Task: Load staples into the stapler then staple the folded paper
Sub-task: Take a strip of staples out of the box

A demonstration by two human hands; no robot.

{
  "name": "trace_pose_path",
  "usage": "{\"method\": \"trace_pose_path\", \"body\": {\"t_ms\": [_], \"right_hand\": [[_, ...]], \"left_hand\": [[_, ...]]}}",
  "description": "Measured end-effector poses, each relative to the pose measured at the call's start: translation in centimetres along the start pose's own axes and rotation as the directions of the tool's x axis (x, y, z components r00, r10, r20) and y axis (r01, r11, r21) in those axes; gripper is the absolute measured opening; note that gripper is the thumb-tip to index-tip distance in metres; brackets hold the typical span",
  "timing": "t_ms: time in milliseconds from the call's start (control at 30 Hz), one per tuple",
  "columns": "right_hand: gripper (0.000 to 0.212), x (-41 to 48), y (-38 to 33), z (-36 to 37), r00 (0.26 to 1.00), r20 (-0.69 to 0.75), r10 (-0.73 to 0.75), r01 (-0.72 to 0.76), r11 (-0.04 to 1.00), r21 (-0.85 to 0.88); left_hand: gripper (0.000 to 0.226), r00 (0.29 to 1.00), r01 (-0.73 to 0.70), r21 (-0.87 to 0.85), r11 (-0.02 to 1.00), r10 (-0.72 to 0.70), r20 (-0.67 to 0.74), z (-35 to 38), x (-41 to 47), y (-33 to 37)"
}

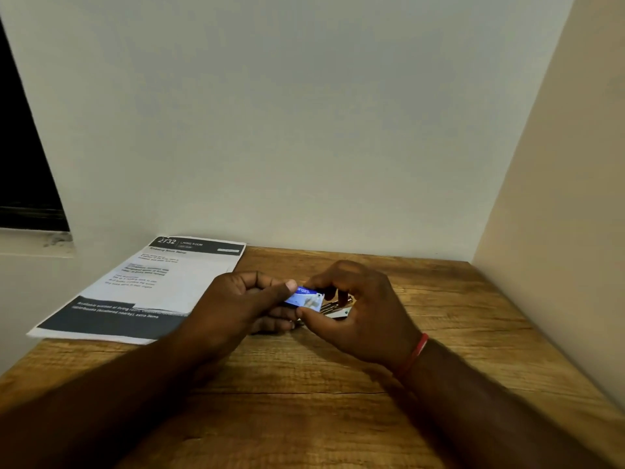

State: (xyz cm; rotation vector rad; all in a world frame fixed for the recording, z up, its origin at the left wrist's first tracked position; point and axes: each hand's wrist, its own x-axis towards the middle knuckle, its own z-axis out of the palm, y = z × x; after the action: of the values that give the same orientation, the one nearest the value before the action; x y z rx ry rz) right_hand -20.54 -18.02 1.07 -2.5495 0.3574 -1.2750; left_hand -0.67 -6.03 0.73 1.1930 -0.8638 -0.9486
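Note:
A small blue and white staple box is held just above the wooden table, between both hands. My left hand pinches its left end with thumb and fingers. My right hand grips its right end, thumb underneath. Behind my right fingers a metal stapler lies on the table, mostly hidden. The printed paper lies flat at the table's back left corner, partly overhanging the left edge.
Walls close the table in at the back and on the right. A dark window is at the left. A red band circles my right wrist. Bare wood stretches in front of my hands.

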Motion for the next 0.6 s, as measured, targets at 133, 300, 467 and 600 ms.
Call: {"method": "trace_pose_path", "body": {"t_ms": [133,300,467,600], "right_hand": [[0.029,0.1,0.1,0.0,1.000,0.011,0.001,-0.001,1.000,0.019],[0.031,0.1,0.3,-0.3,0.999,0.045,0.021,-0.023,0.999,0.039],[0.031,0.0,0.3,-0.2,0.989,0.105,0.101,-0.112,0.988,0.103],[0.035,0.0,0.0,-0.5,0.971,0.204,0.128,-0.156,0.980,0.125]], "left_hand": [[0.039,0.997,0.059,-0.024,0.998,-0.058,0.053,0.2,-0.4,0.3],[0.045,0.995,0.044,0.017,0.999,-0.045,0.090,-0.3,-0.4,0.5],[0.041,0.977,-0.204,0.508,0.837,0.208,0.050,-0.9,-0.9,1.3],[0.043,0.931,-0.360,0.733,0.578,0.277,0.238,-1.7,-1.4,2.1]]}}
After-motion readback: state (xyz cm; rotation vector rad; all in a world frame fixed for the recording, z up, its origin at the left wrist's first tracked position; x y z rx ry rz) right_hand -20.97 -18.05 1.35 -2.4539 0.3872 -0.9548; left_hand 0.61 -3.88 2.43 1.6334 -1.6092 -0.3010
